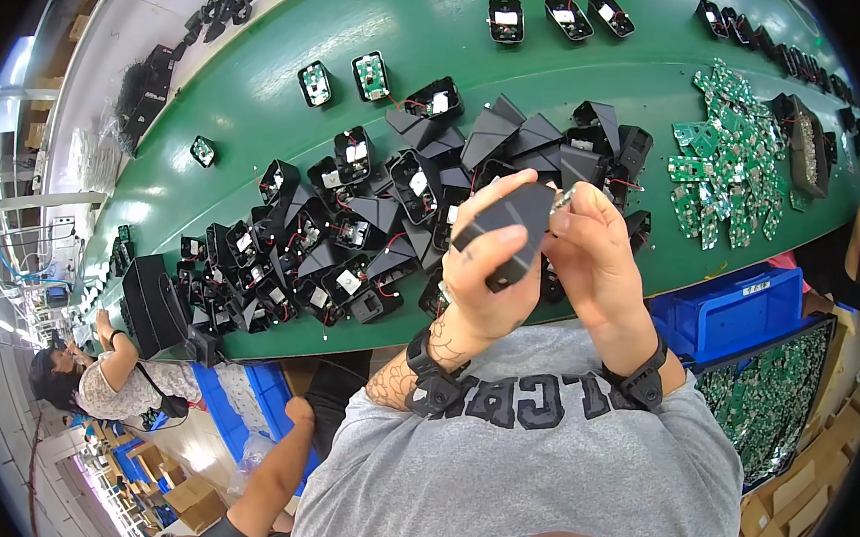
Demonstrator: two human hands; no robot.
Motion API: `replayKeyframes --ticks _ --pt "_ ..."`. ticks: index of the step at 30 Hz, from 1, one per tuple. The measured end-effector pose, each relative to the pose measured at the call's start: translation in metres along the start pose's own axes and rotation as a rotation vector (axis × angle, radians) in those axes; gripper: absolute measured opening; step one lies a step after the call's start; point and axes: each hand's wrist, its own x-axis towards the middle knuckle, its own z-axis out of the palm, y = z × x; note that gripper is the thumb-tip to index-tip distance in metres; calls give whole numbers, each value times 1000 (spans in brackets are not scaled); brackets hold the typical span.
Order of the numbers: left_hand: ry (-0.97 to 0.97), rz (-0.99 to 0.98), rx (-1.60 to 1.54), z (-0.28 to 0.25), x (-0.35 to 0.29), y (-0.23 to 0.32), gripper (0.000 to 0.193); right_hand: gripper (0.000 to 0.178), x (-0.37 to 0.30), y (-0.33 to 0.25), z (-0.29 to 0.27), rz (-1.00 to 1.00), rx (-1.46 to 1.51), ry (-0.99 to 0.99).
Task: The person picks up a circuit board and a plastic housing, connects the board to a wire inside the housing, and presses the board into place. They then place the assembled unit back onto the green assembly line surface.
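Note:
My left hand [493,288] is wrapped round a black plastic housing [521,218], held tilted above the bench in front of my chest. My right hand [598,265] is closed at the housing's right edge. Thumb and forefinger pinch a small, pale part there, too small to name. The inside of the housing faces away from view. Beyond and to the left of my hands lies a heap of similar black housings [353,233], many with white parts and red wires inside.
Loose green circuit boards [727,160] are piled at the right on the green bench [318,11]. A blue bin [731,310] stands below its near edge. Open housings [507,21] sit farther back. Another person's arm [276,467] is close on my left; more people work at both sides.

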Motion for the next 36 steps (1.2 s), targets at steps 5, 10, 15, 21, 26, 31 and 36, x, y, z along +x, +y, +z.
replayKeyframes --ticks 5,10,15,21,26,31,36 --pt "-12 -20 -14 -2 4 2 59 29 0 3 -7 -38 -31 -87" --pt "24 -38 -31 3 6 4 59 32 2 1 -7 -63 -36 -87" --pt "26 -29 -8 0 4 4 59 32 -2 1 -2 -45 -34 -86" --pt "-1 -20 19 -2 4 4 58 37 0 1 -6 -36 -8 -81" --pt "-4 28 52 -4 1 1 57 36 1 2 -6 -39 21 -121" --pt "-24 -23 57 -4 4 -1 58 28 5 4 -2 -230 -270 -16" --pt "-46 -282 -209 -1 2 0 64 20 10 -10 -11 -336 -463 -44"
